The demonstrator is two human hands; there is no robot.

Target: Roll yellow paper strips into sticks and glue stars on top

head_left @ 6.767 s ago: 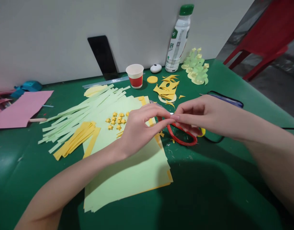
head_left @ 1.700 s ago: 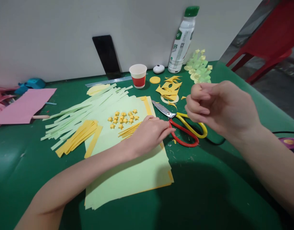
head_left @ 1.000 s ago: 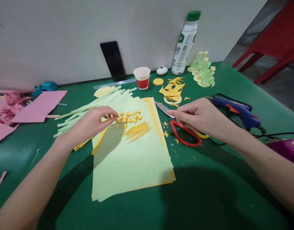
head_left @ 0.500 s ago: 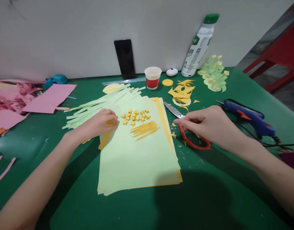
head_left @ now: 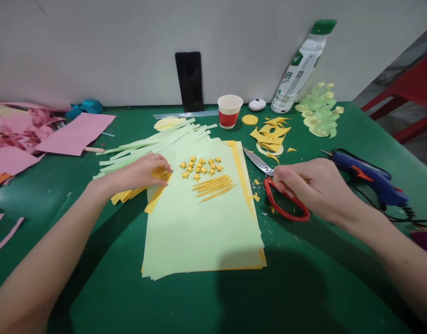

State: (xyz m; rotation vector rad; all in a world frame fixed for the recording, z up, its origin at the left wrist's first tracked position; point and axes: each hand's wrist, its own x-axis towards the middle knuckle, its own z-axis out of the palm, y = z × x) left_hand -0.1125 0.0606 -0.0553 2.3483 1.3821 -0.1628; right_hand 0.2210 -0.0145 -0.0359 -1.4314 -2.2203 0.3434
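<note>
My left hand (head_left: 147, 170) is closed at the left edge of the green paper stack (head_left: 203, 232), its fingers on a yellow paper strip (head_left: 154, 199). More yellow strips (head_left: 128, 195) stick out beneath that hand. Small folded yellow paper stars (head_left: 197, 177) sit in a cluster on the stack, above a row of thin yellow sticks (head_left: 215, 188). To the right, my right hand (head_left: 309, 183) is curled closed over scissors (head_left: 286, 213) with red handles, which lie with their blades towards the stack. Whatever is between its fingers is hidden.
Behind stand a paper cup (head_left: 228, 116), a phone (head_left: 190, 83) and a tilted bottle (head_left: 299, 72). Yellow scraps (head_left: 271, 134) and a green paper piece (head_left: 320, 111) lie nearby. A glue gun (head_left: 370, 178) is at right, pink paper (head_left: 77, 132) at left, pale green strips (head_left: 158, 144) between.
My right hand has gone from a finger pinch to a tighter curl, slightly right over the scissors. My left hand stays at the yellow strips, more of which show. The view has shifted slightly.
</note>
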